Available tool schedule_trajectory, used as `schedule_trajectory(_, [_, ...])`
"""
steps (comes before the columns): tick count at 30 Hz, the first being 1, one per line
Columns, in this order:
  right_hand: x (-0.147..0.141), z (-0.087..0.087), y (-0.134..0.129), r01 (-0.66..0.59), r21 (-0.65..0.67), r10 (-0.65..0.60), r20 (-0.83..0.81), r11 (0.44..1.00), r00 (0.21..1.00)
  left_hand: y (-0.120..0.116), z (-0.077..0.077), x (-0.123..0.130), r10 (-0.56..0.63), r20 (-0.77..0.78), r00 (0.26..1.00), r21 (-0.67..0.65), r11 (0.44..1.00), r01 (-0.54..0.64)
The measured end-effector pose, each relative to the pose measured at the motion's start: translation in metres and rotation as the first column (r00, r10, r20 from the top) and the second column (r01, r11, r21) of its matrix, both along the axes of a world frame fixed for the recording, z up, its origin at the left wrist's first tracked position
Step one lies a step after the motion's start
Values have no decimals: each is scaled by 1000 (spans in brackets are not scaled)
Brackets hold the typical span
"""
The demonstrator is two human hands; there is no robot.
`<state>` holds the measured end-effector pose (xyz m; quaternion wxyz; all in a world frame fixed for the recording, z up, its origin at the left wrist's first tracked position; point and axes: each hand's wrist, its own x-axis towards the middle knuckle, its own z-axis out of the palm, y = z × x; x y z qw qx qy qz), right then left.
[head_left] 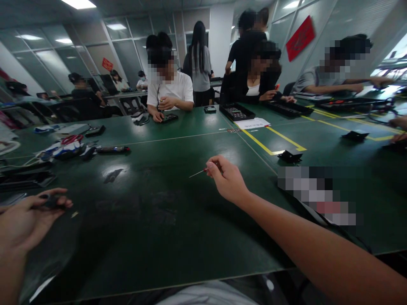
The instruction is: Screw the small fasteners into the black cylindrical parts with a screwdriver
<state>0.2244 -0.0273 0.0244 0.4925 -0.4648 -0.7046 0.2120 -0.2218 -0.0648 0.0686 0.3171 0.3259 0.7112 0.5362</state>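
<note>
My right hand (226, 178) is closed around a small screwdriver (197, 173), held above the middle of the green table. Its thin metal shaft points left and slightly down, with a red collar by my fingertips; most of the handle is hidden in my palm. At the left edge, my left hand (27, 222) is turned partly palm up, its fingers curled on a small black part (51, 202). That part's exact kind is too dark to tell. Just right of those fingers shows a tiny pale yellowish piece (74, 214).
Cables and tools (68, 146) lie heaped at the left, beside a dark pen-like electric tool (113, 150). Black brackets (290, 156) and yellow tape (259, 142) are on the right. Black trays (237, 112) stand farther back, where several people sit working.
</note>
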Motion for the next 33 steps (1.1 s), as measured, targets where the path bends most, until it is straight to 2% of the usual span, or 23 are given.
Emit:
schedule_trajectory(3, [0,1,-1,-6,-8,6,5,1000,1000,13,-1,39,-38,205,978,71,997,24])
schedule_trajectory(7, [-1,3,-3,11,-22,-10,18,1000,1000,33,-4,96,-247,337,909,182,964,195])
schedule_trajectory(10, [-2,3,-2,17,-46,-17,-1,999,1000,49,-14,134,-413,339,845,204,909,363])
schedule_trajectory(13, [-2,-1,1,19,-67,-21,-28,998,999,62,-27,171,-570,295,767,251,821,513])
schedule_trajectory(16, [-2,-5,4,10,-76,-16,-73,997,997,69,-39,205,-664,279,694,318,745,586])
schedule_trajectory(18, [-2,-7,5,-2,-84,-6,-95,996,995,70,-48,223,-699,243,673,362,709,606])
schedule_trajectory(21, [-3,-6,4,14,-88,-20,-73,996,997,71,-63,235,-722,41,690,374,652,660])
schedule_trajectory(23, [-3,-4,2,44,-80,-47,-38,996,998,71,-72,236,-708,-143,691,310,631,711])
schedule_trajectory(26, [-3,-2,-1,73,-52,-75,-35,996,997,69,-81,234,-690,-358,629,173,613,771])
schedule_trajectory(29, [-2,-3,-4,43,-1,-42,-138,999,989,66,-82,233,-688,-457,564,110,585,803])
schedule_trajectory(33, [-4,-7,-6,-6,42,17,-277,999,961,64,-79,234,-696,-479,534,104,560,822])
